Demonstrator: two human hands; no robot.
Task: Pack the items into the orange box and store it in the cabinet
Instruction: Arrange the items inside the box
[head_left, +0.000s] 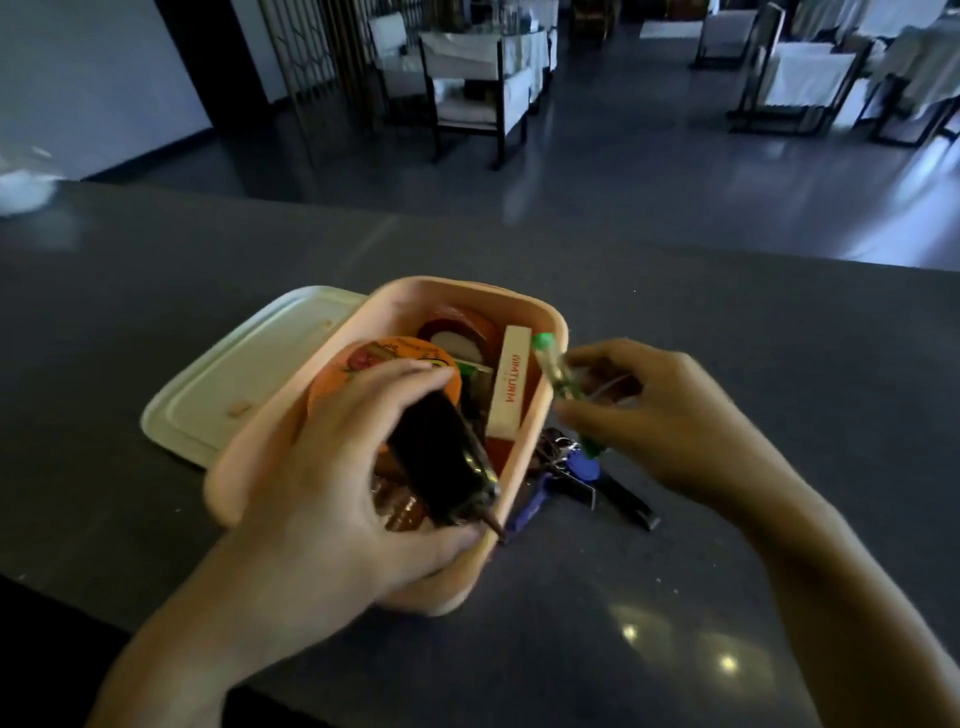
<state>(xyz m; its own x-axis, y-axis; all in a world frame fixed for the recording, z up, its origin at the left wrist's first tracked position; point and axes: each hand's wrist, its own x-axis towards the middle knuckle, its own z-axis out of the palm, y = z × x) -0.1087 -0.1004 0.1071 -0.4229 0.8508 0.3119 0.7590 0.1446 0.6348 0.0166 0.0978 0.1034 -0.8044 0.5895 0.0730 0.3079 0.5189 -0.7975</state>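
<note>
1. Looking down through the head camera, I see the box (467, 287) standing open on the dark counter (753, 338), in the middle of my view and close to the person.
2. The lid (234, 384), pale and flat, lies on the counter at the left of the box. The left wall of the box covers a part of it.
3. The left hand (332, 499) is over the near part of the box. Its fingers are curled round a dark bottle (441, 457). The bottle lies tilted, with its brown nozzle (493, 527) pointing to the near right corner of the box.
4. The right hand (670, 415) is at the right of the box. Its fingers and thumb pinch a clear tube (558, 379) with green ends. The tube is tilted and sits just over the right wall of the box; I cannot tell if it touches the wall.
5. Inside the box I see a round orange tin (363, 364) at the left, a tape roll (462, 332) at the far side, and a white carton (511, 384) with red letters along the right wall. A green thing (467, 370) shows between the tin and the carton, but it is too hidden to name.
6. Outside, on the counter just beside the right wall, lie keys (558, 449) with a blue tag (582, 465), a blue strap (535, 493) and a black thing (631, 501) that I cannot identify. They lie below the lower end of the tube.
7. Behind the counter the floor (649, 171) is dark, and chairs (478, 88) with white covers stand well apart from the counter.
</note>
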